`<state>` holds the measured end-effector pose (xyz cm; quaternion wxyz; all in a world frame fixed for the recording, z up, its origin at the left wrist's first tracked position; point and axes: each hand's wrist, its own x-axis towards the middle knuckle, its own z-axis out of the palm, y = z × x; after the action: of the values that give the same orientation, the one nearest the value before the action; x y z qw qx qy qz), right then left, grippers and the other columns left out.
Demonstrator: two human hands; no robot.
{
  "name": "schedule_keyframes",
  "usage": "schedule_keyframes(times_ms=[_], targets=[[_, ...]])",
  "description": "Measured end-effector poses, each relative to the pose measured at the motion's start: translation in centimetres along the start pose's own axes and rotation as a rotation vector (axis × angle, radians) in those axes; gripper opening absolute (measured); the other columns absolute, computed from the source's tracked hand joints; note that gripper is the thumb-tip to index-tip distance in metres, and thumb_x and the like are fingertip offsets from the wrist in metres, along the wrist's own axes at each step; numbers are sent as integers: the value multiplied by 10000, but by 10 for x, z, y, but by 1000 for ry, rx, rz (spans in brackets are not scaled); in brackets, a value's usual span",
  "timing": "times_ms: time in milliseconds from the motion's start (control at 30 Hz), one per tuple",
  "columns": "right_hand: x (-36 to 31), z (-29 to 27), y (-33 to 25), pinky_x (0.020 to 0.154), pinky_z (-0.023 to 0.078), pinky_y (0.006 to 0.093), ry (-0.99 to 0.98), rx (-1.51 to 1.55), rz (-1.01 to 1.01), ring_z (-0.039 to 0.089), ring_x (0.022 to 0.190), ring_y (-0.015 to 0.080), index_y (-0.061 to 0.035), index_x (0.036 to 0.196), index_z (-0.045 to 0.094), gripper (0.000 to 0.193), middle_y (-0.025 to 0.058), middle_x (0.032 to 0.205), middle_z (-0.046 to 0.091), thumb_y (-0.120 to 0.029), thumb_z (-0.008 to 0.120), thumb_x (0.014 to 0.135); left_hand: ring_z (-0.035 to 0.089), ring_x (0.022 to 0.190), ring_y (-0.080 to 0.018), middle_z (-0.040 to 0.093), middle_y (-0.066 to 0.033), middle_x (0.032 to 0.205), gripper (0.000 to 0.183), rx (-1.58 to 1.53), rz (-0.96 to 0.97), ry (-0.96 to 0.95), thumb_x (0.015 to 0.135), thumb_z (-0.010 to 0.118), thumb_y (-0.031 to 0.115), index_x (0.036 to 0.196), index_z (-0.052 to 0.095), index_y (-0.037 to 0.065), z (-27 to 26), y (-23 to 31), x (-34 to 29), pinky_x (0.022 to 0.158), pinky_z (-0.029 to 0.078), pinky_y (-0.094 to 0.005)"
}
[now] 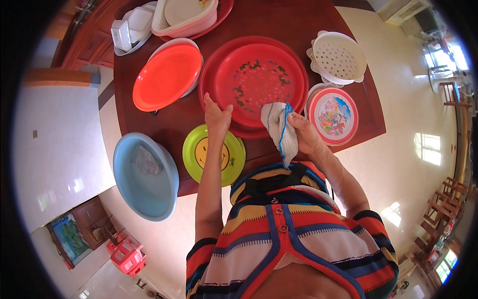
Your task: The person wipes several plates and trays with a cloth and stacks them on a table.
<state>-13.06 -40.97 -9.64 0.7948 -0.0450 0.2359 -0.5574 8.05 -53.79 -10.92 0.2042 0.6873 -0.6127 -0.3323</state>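
Observation:
In the middle of the table sits a large round red tray [208, 74] with a smaller red tray [261, 82] on top, printed with a flower pattern. My left hand [217, 115] is at their near left rim, fingers and thumb apart; it seems to touch the rim without closing on it. In my right hand [303, 130], a white cloth [280, 130] with blue edging is pinched and hangs over the near right rim. A yellow-green smiley plate [234, 167] lies beneath my left forearm. Right of my right hand is a pink-rimmed round plate [334, 115] with a colourful picture.
An orange oval tray [168, 77] rests on a whitish one at left. A blue basin [144, 184] holding a crumpled greyish piece [147, 160] overhangs the table's left corner. At the far right stands a white colander [339, 57]; white and pink containers [185, 17] are at the far left.

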Motion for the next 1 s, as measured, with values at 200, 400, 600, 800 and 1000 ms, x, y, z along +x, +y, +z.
schedule_keyframes(times_ms=[200,400,600,800,1000], targets=[[-2,-2,-4,777,530,362,-52,12,13,635,864,215,-27,1135,499,313,101,1003,617,-275,457,948,576,985,-254,547,-220,1147,802,-286,-164,-11,698,731,115,1351,291,-37,3,-1,7,854,459,-348],[0,3,-5,844,504,357,-75,8,-13,613,952,203,-24,1173,490,323,92,1064,602,-260,434,960,563,833,-134,588,-98,1003,499,-651,-47,-84,789,665,93,1222,438,-8,0,-2,8,744,467,-272],[6,33,-24,857,495,347,-26,-159,-118,608,974,200,-27,1221,475,314,88,1089,602,-178,466,945,516,918,-123,547,-50,1031,242,-1132,88,142,902,533,80,1128,451,53,23,10,-5,838,428,-273],[20,70,-21,865,472,336,-99,-1381,-698,553,1081,299,-24,1201,502,327,169,1206,522,-27,496,874,514,933,-106,548,-31,1013,125,-1298,62,125,940,499,136,1047,479,75,3,53,-24,857,426,-278],[43,84,-1,962,356,461,-306,-2034,-1026,414,1231,316,-34,1081,557,296,141,1275,473,-85,529,791,546,875,-62,603,-6,961,248,-1462,277,-321,970,468,271,1053,567,59,-12,24,-27,779,447,-230]])
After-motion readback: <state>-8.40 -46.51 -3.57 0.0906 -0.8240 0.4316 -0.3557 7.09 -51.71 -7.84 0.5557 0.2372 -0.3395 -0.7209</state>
